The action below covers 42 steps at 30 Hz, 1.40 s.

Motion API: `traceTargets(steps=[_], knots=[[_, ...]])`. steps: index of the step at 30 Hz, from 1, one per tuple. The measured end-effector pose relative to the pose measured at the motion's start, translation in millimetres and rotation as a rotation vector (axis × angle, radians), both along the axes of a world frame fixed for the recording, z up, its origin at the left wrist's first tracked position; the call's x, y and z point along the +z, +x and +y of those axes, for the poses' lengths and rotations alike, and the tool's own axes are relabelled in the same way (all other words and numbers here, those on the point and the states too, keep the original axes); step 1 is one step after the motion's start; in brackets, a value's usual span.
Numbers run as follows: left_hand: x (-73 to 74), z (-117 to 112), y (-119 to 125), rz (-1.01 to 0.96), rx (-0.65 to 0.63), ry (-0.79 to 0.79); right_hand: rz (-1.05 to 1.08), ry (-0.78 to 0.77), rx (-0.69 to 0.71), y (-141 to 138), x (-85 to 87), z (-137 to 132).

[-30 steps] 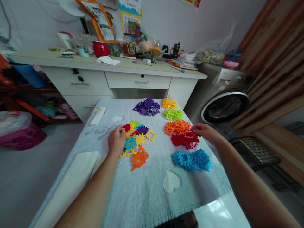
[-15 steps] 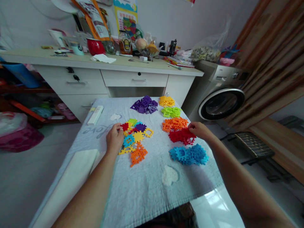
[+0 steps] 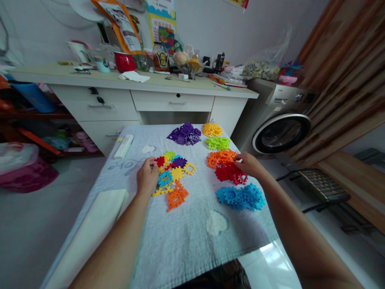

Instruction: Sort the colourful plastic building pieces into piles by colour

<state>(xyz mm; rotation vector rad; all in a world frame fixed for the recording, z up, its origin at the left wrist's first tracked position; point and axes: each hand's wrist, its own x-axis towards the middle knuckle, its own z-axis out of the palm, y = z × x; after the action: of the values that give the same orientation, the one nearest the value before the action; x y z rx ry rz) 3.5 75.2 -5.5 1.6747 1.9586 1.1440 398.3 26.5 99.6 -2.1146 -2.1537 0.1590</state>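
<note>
At the left edge of a mixed group of flat, toothed interlocking plastic pieces (image 3: 177,173), my left hand (image 3: 147,176) has its fingers closed on a small red piece (image 3: 160,161). Yellow, blue, purple, green and orange pieces lie against one another there. My right hand (image 3: 249,163) is over the far edge of the red pile (image 3: 227,172), beside the orange pile (image 3: 221,158). Its fingers are drawn together; whatever is between the fingertips is hidden. A blue pile (image 3: 240,196) lies nearer to me.
Purple (image 3: 185,133), yellow (image 3: 212,129) and lime green (image 3: 217,143) piles lie farther back on the cloth-covered table (image 3: 177,241). A white box (image 3: 123,147) lies at the left. Beyond stand a cluttered counter (image 3: 165,85) and a washing machine (image 3: 279,116).
My right hand has shifted a little left over the red pile, toward the orange pieces. My left hand stays at the red piece. The whole view has moved slightly.
</note>
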Motion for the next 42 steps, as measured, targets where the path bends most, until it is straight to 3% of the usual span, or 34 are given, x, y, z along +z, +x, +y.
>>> traceTargets(steps=[7, 19, 29, 33, 42], knots=[[2.2, 0, 2, -0.007, 0.003, -0.01, -0.179, -0.097, 0.164, -13, 1.1, -5], [-1.4, 1, 0, -0.001, -0.014, 0.012, -0.123, -0.051, 0.212, 7, 2.9, -25], [-0.1, 0, 0, 0.0, -0.01, 0.006, -0.092, -0.052, 0.245, 0, 8.8, -28], [0.8, 0, 1, -0.002, -0.008, 0.001, -0.072, -0.046, 0.196, 0, 6.8, -29], [0.6, 0, 1, -0.01, -0.005, 0.0, -0.152, -0.087, 0.201, -8, 8.1, -30]])
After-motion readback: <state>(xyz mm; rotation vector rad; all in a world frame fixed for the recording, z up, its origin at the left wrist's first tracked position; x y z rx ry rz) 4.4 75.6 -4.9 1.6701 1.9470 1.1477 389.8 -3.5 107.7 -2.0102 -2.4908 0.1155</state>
